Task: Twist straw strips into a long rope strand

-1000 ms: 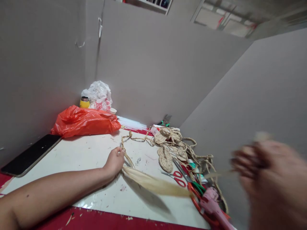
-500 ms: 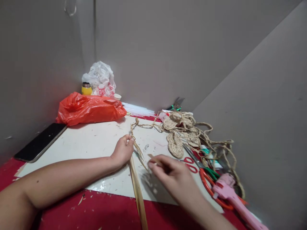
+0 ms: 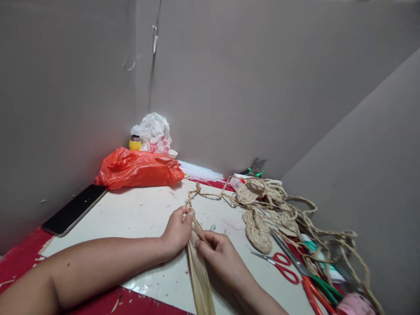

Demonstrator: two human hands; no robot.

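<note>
My left hand [image 3: 178,229] is closed in a pinch on the near end of a braided straw-coloured cord [image 3: 190,199], just where loose strips begin. From there a wide, dried leaf strip [image 3: 200,280] runs down toward me past the table edge. My right hand [image 3: 221,253], close beside the left, pinches this strip near its upper end between thumb and fingers. Beyond the hands the cord bends right toward a pile of coiled braid pieces [image 3: 259,229]. Small red-handled scissors [image 3: 277,262] lie right of my right hand.
At the back left are an orange plastic bag [image 3: 141,169], a white bag [image 3: 152,129], a yellow jar [image 3: 134,143] and a phone [image 3: 75,210]. White sticks [image 3: 200,171] and green-handled pliers [image 3: 256,168] lie along the wall. Large shears [image 3: 295,258] rest at right.
My right hand has moved in to the left hand and now grips the wide strip, which looks spread broader. The left hand keeps its pinch. The camera view has shifted, so the table appears lower.
</note>
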